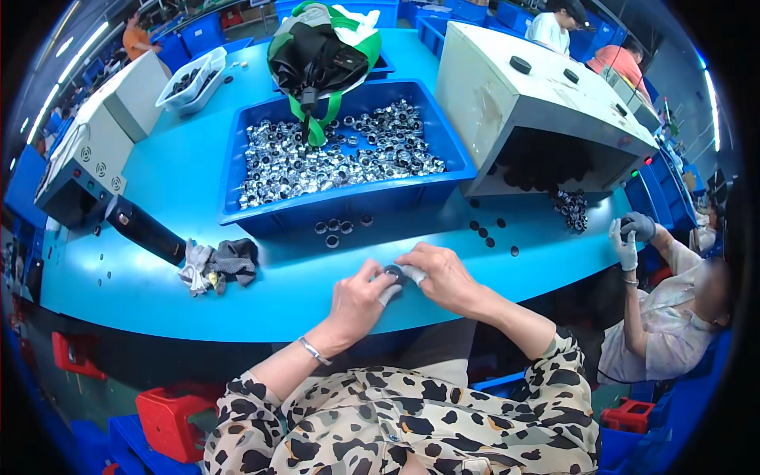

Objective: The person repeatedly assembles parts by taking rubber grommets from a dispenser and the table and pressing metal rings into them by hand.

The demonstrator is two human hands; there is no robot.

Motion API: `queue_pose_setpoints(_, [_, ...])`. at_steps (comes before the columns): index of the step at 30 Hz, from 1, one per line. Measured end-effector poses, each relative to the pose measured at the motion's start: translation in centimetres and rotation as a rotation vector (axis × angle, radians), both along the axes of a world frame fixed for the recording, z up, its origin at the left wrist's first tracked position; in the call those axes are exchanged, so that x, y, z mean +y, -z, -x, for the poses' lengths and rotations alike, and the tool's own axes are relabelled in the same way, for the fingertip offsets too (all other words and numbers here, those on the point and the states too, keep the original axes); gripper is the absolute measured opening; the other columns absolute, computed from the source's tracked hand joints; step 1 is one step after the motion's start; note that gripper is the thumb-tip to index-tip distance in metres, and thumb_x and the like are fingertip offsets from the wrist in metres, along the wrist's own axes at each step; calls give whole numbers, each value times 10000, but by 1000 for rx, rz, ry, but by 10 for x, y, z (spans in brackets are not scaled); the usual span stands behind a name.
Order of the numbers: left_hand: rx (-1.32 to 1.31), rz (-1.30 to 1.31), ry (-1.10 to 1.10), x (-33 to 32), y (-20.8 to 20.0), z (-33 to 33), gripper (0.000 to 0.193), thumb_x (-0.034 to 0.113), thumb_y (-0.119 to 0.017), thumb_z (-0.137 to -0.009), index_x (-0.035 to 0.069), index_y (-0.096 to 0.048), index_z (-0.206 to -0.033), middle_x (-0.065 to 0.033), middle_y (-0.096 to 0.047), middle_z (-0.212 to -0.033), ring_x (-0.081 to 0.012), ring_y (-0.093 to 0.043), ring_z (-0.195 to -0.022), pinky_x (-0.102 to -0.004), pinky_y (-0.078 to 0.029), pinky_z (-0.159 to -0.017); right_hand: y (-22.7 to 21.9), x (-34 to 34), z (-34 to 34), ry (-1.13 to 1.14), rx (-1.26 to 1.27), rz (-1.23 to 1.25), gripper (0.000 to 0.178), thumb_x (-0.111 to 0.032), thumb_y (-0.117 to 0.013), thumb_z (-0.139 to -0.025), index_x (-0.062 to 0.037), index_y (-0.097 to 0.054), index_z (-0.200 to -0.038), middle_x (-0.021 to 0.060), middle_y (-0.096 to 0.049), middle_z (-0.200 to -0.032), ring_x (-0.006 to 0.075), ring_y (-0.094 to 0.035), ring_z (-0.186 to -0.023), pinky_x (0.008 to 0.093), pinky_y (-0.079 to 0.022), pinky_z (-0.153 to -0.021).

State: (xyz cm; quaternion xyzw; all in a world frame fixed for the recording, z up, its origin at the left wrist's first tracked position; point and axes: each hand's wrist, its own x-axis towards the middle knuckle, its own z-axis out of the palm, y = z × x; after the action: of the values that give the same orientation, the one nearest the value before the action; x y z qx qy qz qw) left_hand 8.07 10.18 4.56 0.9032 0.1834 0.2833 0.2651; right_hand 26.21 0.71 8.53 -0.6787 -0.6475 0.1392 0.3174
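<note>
Over the front of the blue table, my left hand (358,305) and my right hand (445,277) meet with their fingers closed around a small dark round part (394,273). Pale finger covers show on some fingertips. The fingers hide much of the part, so its exact kind is unclear. Beyond my hands, several small metal rings with dark insides (333,226) stand on the table. Behind these is a large blue bin (348,199) holding many shiny rings of the same look. To the right of the bin lie several flat black discs (484,232).
A white box-shaped machine (491,103) with an open dark front stands right, ring parts heaped beside it. Gloves (222,265) and a black bottle-like object (146,229) lie left. A black-and-green bag (324,59) overhangs the bin. A gloved co-worker (657,317) sits right.
</note>
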Motion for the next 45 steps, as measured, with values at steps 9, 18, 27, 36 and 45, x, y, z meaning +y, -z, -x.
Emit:
queue_pose_setpoints(9, [-4, -262, -27, -11, 4, 8, 244, -18, -665, -790, 36, -722, -1021, -74, -676, -996, -235, -706, -799, -342, -570, -597, -18, 40, -10, -139, 41, 290, 156, 0, -649, -828, 50, -737, -947, 216, -723, -833, 376, -717, -816, 436, -554, -740])
queue_pose_setpoints(18, [-30, -221, -24, -14, 12, 9, 311, 11, -653, -789, -33, -687, -1095, -72, -641, -981, -194, -658, -758, -323, -545, -565, -30, 74, -15, -209, 120, 712, 94, 54, -599, -792, 83, -674, -843, 175, -691, -698, 237, -725, -653, 353, -564, -598])
queue_pose_setpoints(27, [-28, -152, -28, -13, 9, 11, 216, 25, -674, -820, 3, -686, -1034, -74, -640, -1014, -241, -672, -756, -369, -556, -570, -25, 64, -23, -164, 387, 791, 115, -37, -665, -884, 73, -679, -913, 106, -708, -784, 146, -713, -689, 275, -580, -606])
queue_pose_setpoints(36, [29, 157, -130, -3, -3, 1, 360, 98, -828, -769, 56, -713, -1108, -130, -622, -945, -348, -658, -828, -436, -533, -686, 7, 10, -14, -88, 254, 229, 306, -51, -699, -893, 16, -688, -1192, 97, -694, -947, 185, -681, -858, 339, -560, -775])
queue_pose_setpoints(45, [45, 178, 42, 20, 3, -1, 267, 105, -849, -729, 7, -764, -963, -122, -658, -704, -237, -608, -570, -348, -486, -556, 21, 9, -5, -192, 77, 123, 214, -73, -743, -815, 14, -719, -1009, 203, -690, -926, 395, -677, -889, 449, -536, -781])
